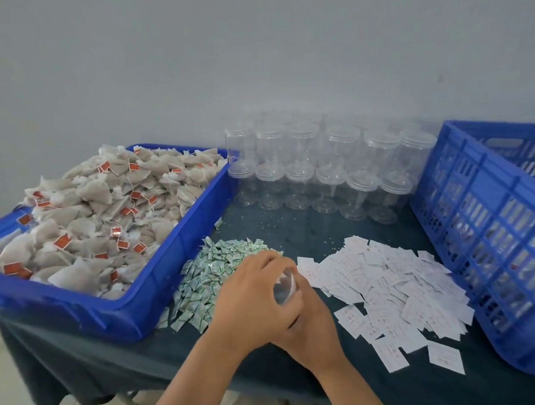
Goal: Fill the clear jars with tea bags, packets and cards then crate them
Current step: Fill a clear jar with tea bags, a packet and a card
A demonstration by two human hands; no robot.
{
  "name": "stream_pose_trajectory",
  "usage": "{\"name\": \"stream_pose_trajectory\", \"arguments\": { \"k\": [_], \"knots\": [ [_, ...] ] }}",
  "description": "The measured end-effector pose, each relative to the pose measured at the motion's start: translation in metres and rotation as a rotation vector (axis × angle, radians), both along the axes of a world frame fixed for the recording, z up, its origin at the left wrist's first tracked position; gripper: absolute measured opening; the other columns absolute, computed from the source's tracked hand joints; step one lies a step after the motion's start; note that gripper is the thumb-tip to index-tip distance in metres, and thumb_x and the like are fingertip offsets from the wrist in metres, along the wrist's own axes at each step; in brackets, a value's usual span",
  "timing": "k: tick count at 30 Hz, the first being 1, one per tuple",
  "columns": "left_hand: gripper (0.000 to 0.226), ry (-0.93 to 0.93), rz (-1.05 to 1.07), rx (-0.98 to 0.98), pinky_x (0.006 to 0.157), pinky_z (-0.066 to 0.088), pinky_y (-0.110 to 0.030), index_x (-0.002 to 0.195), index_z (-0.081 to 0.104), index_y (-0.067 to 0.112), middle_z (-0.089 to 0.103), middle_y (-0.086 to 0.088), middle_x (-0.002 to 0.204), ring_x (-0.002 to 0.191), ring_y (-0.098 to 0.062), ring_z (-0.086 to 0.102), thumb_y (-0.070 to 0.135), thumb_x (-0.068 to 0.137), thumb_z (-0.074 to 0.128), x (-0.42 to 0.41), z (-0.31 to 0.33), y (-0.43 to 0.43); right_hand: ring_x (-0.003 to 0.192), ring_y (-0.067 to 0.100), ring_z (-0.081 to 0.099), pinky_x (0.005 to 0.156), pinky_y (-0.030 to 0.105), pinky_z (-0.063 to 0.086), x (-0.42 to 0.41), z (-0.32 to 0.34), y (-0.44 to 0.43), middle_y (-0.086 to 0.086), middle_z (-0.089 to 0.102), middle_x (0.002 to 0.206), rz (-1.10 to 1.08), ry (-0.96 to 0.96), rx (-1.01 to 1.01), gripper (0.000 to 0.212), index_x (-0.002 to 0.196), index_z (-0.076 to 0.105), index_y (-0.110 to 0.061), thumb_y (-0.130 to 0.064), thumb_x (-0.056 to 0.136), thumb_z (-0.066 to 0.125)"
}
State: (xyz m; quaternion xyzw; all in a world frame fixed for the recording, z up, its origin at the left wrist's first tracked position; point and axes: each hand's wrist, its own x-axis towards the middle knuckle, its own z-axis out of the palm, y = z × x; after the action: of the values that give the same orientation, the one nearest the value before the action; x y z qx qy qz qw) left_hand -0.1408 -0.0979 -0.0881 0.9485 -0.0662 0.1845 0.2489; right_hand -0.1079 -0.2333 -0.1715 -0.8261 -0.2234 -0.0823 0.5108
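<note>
My left hand point(250, 297) and my right hand point(311, 321) meet at the table's front middle, both gripping a clear jar point(284, 288). Only a small part of the jar shows between the fingers. The left hand lies over the right and hides most of its fingers. Just behind the hands lies a heap of small green-and-white packets point(208, 274). White cards point(390, 282) are spread out to the right. A blue tray point(157, 271) on the left is piled with tea bags point(104, 218) bearing red tags. Several empty clear jars point(320, 167) stand in rows at the back.
A tall blue slatted crate point(486, 220) stands tilted at the right edge, with jars dimly visible through its wall. A dark cloth point(293, 229) covers the table, which backs onto a plain grey wall. The tray overhangs the table's left edge.
</note>
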Motion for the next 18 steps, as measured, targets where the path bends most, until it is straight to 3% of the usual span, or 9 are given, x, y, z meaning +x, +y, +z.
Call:
{"name": "stream_pose_trajectory", "arguments": {
  "k": [3, 5, 8, 11, 13, 15, 16, 18],
  "knots": [
    [0.035, 0.042, 0.139, 0.002, 0.08, 0.049, -0.026, 0.12, 0.05, 0.046, 0.053, 0.023, 0.12, 0.106, -0.004, 0.055, 0.064, 0.09, 0.047, -0.001, 0.0, -0.009, 0.121, 0.001, 0.063, 0.091, 0.029, 0.057, 0.0, -0.002, -0.001, -0.026, 0.064, 0.132, -0.063, -0.04, -0.037, 0.08, 0.144, 0.054, -0.042, -0.057, 0.073, 0.087],
    [0.045, 0.145, 0.235, 0.02, 0.073, 0.049, -0.033, 0.123, 0.043, 0.045, 0.056, 0.011, 0.113, 0.091, -0.016, 0.058, 0.074, 0.089, 0.034, 0.0, 0.003, -0.007, 0.119, 0.001, 0.061, 0.085, 0.025, 0.056, -0.002, -0.002, 0.001, -0.026, 0.062, 0.128, -0.127, -0.062, -0.064, 0.076, 0.138, 0.055, -0.043, -0.058, 0.07, 0.086],
    [0.061, 0.346, 0.21, 0.155, 0.065, 0.045, -0.036, 0.124, 0.035, 0.041, 0.059, 0.004, 0.097, 0.079, -0.021, 0.057, 0.084, 0.081, 0.041, -0.002, 0.016, 0.005, 0.123, 0.004, 0.056, 0.088, 0.01, 0.044, -0.005, -0.005, 0.002, -0.02, 0.061, 0.133, -0.182, -0.153, -0.092, 0.08, 0.142, 0.057, -0.033, -0.049, 0.071, 0.09],
    [0.068, 0.388, 0.136, 0.246, 0.063, 0.048, -0.035, 0.12, 0.036, 0.037, 0.062, 0.008, 0.088, 0.078, -0.017, 0.06, 0.089, 0.076, 0.043, -0.005, 0.029, 0.013, 0.123, 0.001, 0.055, 0.093, 0.011, 0.044, -0.006, -0.004, 0.002, -0.024, 0.057, 0.132, -0.114, -0.151, -0.048, 0.082, 0.144, 0.055, -0.032, -0.045, 0.072, 0.093],
    [0.06, 0.394, 0.15, 0.259, 0.064, 0.05, -0.035, 0.124, 0.038, 0.032, 0.062, 0.006, 0.094, 0.077, -0.016, 0.061, 0.079, 0.089, 0.047, -0.004, 0.033, 0.018, 0.125, 0.006, 0.056, 0.102, 0.016, 0.044, -0.005, -0.005, 0.002, -0.021, 0.056, 0.134, -0.095, -0.204, -0.006, 0.078, 0.143, 0.053, -0.031, -0.046, 0.076, 0.091],
    [0.054, 0.438, 0.088, 0.308, 0.067, 0.056, -0.035, 0.132, 0.03, 0.026, 0.055, -0.006, 0.118, 0.081, -0.022, 0.066, 0.044, 0.098, 0.067, -0.001, 0.035, 0.026, 0.123, 0.016, 0.058, 0.107, 0.024, 0.045, 0.0, -0.007, 0.003, -0.007, 0.058, 0.134, -0.158, -0.254, 0.011, 0.08, 0.144, 0.053, -0.022, -0.044, 0.078, 0.093],
    [0.06, 0.454, 0.07, 0.243, 0.072, 0.058, -0.034, 0.133, 0.028, 0.026, 0.049, -0.008, 0.127, 0.089, -0.025, 0.068, 0.028, 0.096, 0.075, 0.001, 0.036, 0.035, 0.122, 0.016, 0.058, 0.106, 0.021, 0.046, 0.002, -0.007, 0.003, -0.005, 0.058, 0.135, -0.204, -0.22, 0.053, 0.083, 0.144, 0.052, -0.021, -0.045, 0.077, 0.094],
    [0.065, 0.517, 0.1, -0.106, 0.092, 0.057, -0.04, 0.141, 0.039, 0.018, 0.047, -0.01, 0.141, 0.117, -0.032, 0.063, 0.014, 0.091, 0.08, 0.006, 0.041, 0.05, 0.125, 0.006, 0.057, 0.098, 0.01, 0.047, 0.004, -0.003, 0.001, -0.01, 0.057, 0.137, -0.241, -0.074, 0.218, 0.091, 0.147, 0.048, -0.029, -0.045, 0.071, 0.097]
  ]
}}
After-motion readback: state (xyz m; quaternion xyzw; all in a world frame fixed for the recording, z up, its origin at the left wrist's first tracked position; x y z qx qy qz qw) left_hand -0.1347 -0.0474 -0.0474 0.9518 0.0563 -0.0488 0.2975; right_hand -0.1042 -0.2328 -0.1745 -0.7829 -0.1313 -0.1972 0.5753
